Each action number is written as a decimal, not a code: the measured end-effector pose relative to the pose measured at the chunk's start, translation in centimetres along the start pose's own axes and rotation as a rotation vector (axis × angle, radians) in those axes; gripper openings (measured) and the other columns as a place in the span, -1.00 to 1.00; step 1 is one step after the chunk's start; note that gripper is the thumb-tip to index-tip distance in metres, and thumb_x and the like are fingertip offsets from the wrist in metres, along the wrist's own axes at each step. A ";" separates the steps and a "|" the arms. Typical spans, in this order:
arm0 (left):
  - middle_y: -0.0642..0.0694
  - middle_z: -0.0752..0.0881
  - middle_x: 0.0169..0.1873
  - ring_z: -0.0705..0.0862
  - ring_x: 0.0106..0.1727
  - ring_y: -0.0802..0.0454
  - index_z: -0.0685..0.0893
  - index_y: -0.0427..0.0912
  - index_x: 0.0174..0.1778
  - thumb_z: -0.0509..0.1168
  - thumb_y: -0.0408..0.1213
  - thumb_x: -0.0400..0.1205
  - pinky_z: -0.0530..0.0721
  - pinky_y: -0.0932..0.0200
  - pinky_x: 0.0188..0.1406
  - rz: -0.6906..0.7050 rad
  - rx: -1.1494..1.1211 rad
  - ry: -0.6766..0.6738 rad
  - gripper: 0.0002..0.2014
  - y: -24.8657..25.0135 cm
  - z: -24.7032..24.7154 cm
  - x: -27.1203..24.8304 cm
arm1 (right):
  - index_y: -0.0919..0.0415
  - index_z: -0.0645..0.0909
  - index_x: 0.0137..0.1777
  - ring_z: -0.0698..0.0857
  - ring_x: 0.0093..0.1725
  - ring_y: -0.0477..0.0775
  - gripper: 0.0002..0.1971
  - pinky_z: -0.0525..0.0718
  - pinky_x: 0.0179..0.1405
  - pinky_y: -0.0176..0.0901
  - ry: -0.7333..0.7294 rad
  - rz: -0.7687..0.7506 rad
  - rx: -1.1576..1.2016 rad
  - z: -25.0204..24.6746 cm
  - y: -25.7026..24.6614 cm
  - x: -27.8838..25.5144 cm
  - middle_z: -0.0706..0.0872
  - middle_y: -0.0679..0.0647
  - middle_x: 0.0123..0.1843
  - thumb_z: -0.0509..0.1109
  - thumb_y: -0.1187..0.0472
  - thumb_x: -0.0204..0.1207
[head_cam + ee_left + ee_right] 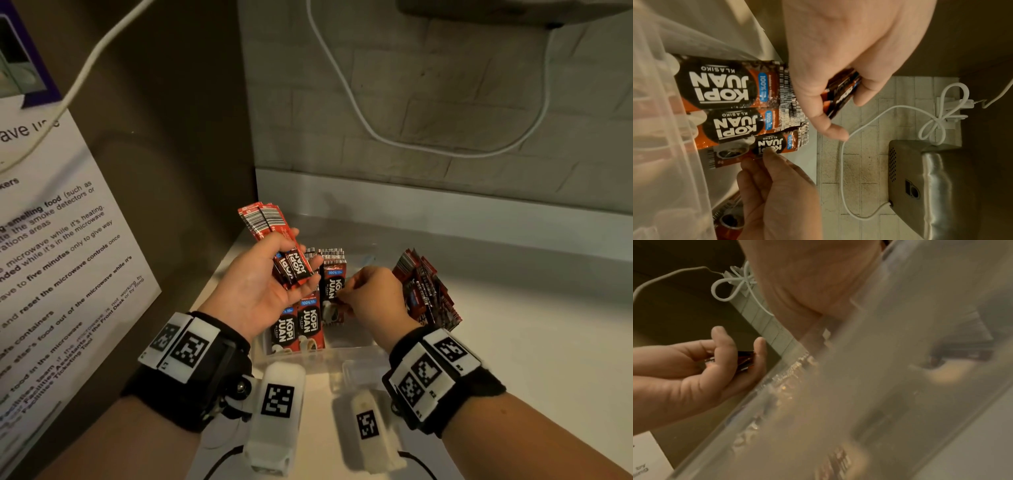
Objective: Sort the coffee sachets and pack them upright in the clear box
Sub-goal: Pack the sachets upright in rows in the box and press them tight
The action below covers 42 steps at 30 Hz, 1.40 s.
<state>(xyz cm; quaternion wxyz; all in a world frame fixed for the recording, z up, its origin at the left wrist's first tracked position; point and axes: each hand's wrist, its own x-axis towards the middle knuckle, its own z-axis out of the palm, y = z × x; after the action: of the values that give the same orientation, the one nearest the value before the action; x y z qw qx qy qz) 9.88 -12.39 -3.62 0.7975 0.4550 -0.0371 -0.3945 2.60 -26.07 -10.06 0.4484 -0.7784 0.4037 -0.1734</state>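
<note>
My left hand [301, 255] hovers over the clear box [346, 351] and grips a bunch of red-and-black coffee sachets [270, 233], barcode ends up. Rows of the same sachets [298, 325] stand upright in the box. My right hand [344, 291] reaches into the box and pinches one standing sachet [334, 286] at its face. In the left wrist view the left hand [846, 113] curls round the bunch [842, 91], and the right hand's fingertips [768, 154] press the nearest sachet [774, 142]. The right wrist view is blurred by the box wall [879, 386]; its own fingers are hidden.
A loose pile of sachets [428, 291] leans just right of my right hand. The white counter [531, 342] meets a tiled wall at the back. A white cable [359, 113] hangs there beneath a metal appliance [920, 178]. A printed notice [61, 257] stands at the left.
</note>
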 end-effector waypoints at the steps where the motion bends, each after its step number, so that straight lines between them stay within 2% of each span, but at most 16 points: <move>1: -0.17 0.71 -0.13 0.80 -0.12 -0.11 0.67 -0.18 0.10 0.23 -0.40 0.65 0.74 0.14 -0.46 0.000 0.010 -0.003 -0.82 -0.1 0.0 0.0 | 0.16 0.52 -0.39 0.75 -0.22 0.16 -0.74 0.75 -0.16 -0.04 0.002 -0.016 -0.031 -0.1 -0.2 -0.2 0.70 0.10 -0.33 0.53 0.34 0.40; 4: -0.20 0.79 -0.15 0.83 -0.12 -0.14 0.67 -0.25 0.05 0.27 -0.41 0.65 0.75 0.12 -0.47 -0.001 0.048 -0.010 -0.88 -0.2 0.0 0.1 | 0.20 0.54 -0.12 0.74 -0.18 0.11 -0.81 0.66 -0.28 -0.17 0.042 -0.087 -0.120 -0.7 -0.8 -0.5 0.70 0.11 -0.17 0.52 0.22 0.45; 7: -0.29 0.81 -0.03 0.82 -0.01 -0.21 0.65 -0.28 0.10 0.34 -0.43 0.60 0.74 0.11 -0.47 0.008 0.066 0.012 -0.83 -0.3 -0.2 0.2 | 0.23 0.53 0.15 0.76 -0.24 0.12 -0.68 0.73 -0.25 -0.06 0.101 -0.158 -0.031 -1.7 -1.7 -0.9 0.70 0.10 -0.14 0.51 0.17 0.48; 11: -0.21 0.83 -0.18 0.83 -0.22 -0.11 0.68 -0.21 0.01 0.38 -0.45 0.57 0.73 0.11 -0.49 0.025 0.078 0.012 -0.86 -0.5 -0.2 0.2 | 0.13 0.56 -0.08 0.75 -0.25 0.19 -0.82 0.71 -0.32 -0.01 0.116 -0.189 0.143 -3.1 -3.3 -1.5 0.72 0.14 -0.15 0.51 0.14 0.47; 13: -0.17 0.84 -0.25 0.83 -0.28 -0.08 0.70 -0.17 -0.04 0.39 -0.45 0.57 0.74 0.12 -0.49 0.025 0.115 -0.014 -0.88 -0.6 0.0 0.1 | 0.22 0.60 -0.09 0.69 -0.41 0.10 -0.82 0.60 -0.52 -0.13 0.038 -0.169 0.294 -3.8 -4.3 -2.1 0.71 0.14 -0.20 0.50 0.14 0.49; 16: -0.16 0.84 -0.23 0.83 -0.26 -0.07 0.72 -0.15 -0.02 0.40 -0.43 0.56 0.73 0.14 -0.50 0.023 0.187 -0.053 -0.87 -0.9 0.2 0.0 | 0.36 0.65 -0.02 0.55 -0.57 -0.02 -0.74 0.44 -0.67 -0.25 -0.141 -0.166 0.379 -4.6 -5.5 -2.9 0.70 0.13 -0.28 0.50 0.15 0.49; 19: -0.18 0.83 -0.09 0.82 -0.11 -0.11 0.72 -0.16 0.11 0.43 -0.39 0.54 0.71 0.14 -0.47 0.016 0.240 -0.072 -0.77 -1.2 0.2 -0.1 | 0.35 0.69 -0.02 0.50 -0.64 -0.10 -0.84 0.42 -0.71 -0.30 -0.217 -0.203 0.328 -4.7 -5.9 -3.1 0.69 0.11 -0.35 0.49 0.27 0.49; 23: -0.15 0.83 -0.15 0.81 -0.16 -0.07 0.72 -0.14 0.04 0.43 -0.37 0.54 0.71 0.15 -0.48 0.023 0.228 -0.053 -0.82 -1.0 0.1 -0.2 | 0.32 0.69 -0.11 0.53 -0.60 -0.07 -0.88 0.48 -0.66 -0.28 -0.210 -0.176 0.367 -4.5 -6.1 -3.3 0.69 0.12 -0.38 0.46 0.24 0.52; 26: -0.12 0.83 -0.31 0.81 -0.29 -0.04 0.70 -0.13 -0.06 0.42 -0.39 0.55 0.72 0.16 -0.52 0.024 0.193 -0.006 -0.89 -0.9 0.0 -0.1 | 0.32 0.62 -0.07 0.64 -0.48 0.07 -0.81 0.65 -0.51 -0.17 -0.111 -0.045 0.346 -4.0 -5.4 -2.6 0.70 0.14 -0.32 0.34 0.17 0.62; 29: -0.17 0.83 -0.26 0.81 -0.25 -0.09 0.69 -0.17 0.01 0.41 -0.39 0.57 0.73 0.14 -0.52 -0.016 0.176 0.041 -0.87 -1.1 -0.1 -0.2 | 0.37 0.56 -0.03 0.75 -0.17 0.19 -0.88 0.79 -0.11 0.05 -0.122 0.049 -0.141 -2.9 -3.5 -1.8 0.67 0.18 -0.21 0.28 0.30 0.62; 30: -0.19 0.83 -0.22 0.82 -0.23 -0.11 0.68 -0.17 0.02 0.42 -0.39 0.57 0.73 0.13 -0.52 -0.018 0.169 0.058 -0.86 -1.2 -0.2 -0.1 | 0.35 0.53 -0.05 0.73 -0.10 0.19 -0.91 0.77 -0.07 0.02 -0.166 0.065 -0.280 -2.3 -2.9 -1.7 0.65 0.16 -0.19 0.28 0.31 0.61; 32: -0.21 0.82 -0.15 0.81 -0.16 -0.16 0.67 -0.15 0.02 0.42 -0.38 0.57 0.74 0.12 -0.52 -0.013 0.145 0.088 -0.86 -0.9 -0.3 -0.1 | 0.27 0.47 -0.07 0.64 -0.15 0.13 -0.94 0.63 -0.22 -0.10 -0.195 0.033 -0.426 -1.5 -2.1 -1.8 0.64 0.15 -0.12 0.29 0.29 0.59; 34: -0.22 0.82 -0.12 0.81 -0.15 -0.15 0.67 -0.17 0.03 0.41 -0.35 0.57 0.76 0.11 -0.50 -0.009 0.120 0.104 -0.86 -0.4 -0.6 -0.1 | 0.29 0.52 -0.03 0.60 -0.27 0.07 -0.97 0.62 -0.29 -0.11 -0.147 0.017 -0.405 -1.8 -2.0 -1.9 0.63 0.13 -0.16 0.29 0.33 0.57; 37: -0.16 0.83 -0.27 0.82 -0.31 -0.09 0.67 -0.16 -0.01 0.40 -0.32 0.59 0.79 0.03 -0.45 0.016 0.105 0.105 -0.90 0.8 -1.2 -0.3 | 0.36 0.58 0.00 0.74 -0.15 0.20 -0.91 0.78 -0.09 0.07 -0.056 0.026 -0.274 -2.8 -2.1 -1.4 0.65 0.16 -0.20 0.27 0.42 0.56; 39: -0.14 0.83 -0.26 0.82 -0.27 -0.10 0.69 -0.13 -0.06 0.41 -0.30 0.58 0.80 -0.06 -0.35 0.036 0.107 0.123 -0.93 1.5 -1.7 -0.4 | 0.35 0.57 -0.10 0.77 -0.08 0.27 -0.94 0.79 -0.05 0.15 -0.109 0.088 -0.203 -3.1 -2.4 -1.5 0.73 0.28 -0.11 0.28 0.38 0.58; 42: -0.10 0.83 -0.21 0.81 -0.18 -0.07 0.69 -0.09 -0.06 0.42 -0.28 0.57 0.75 -0.04 -0.29 0.108 0.106 0.193 -0.93 2.6 -2.6 -0.5 | 0.42 0.59 0.01 0.79 -0.10 0.27 -0.85 0.81 -0.26 -0.06 -0.258 0.248 -0.014 -2.6 -2.6 -2.3 0.75 0.34 -0.02 0.38 0.29 0.56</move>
<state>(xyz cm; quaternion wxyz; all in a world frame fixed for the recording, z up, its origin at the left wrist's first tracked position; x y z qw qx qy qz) 12.18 -9.52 -3.09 0.7923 0.5296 -0.0053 -0.3029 0.80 -25.02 -6.29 0.5090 -0.7415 0.4369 -0.0126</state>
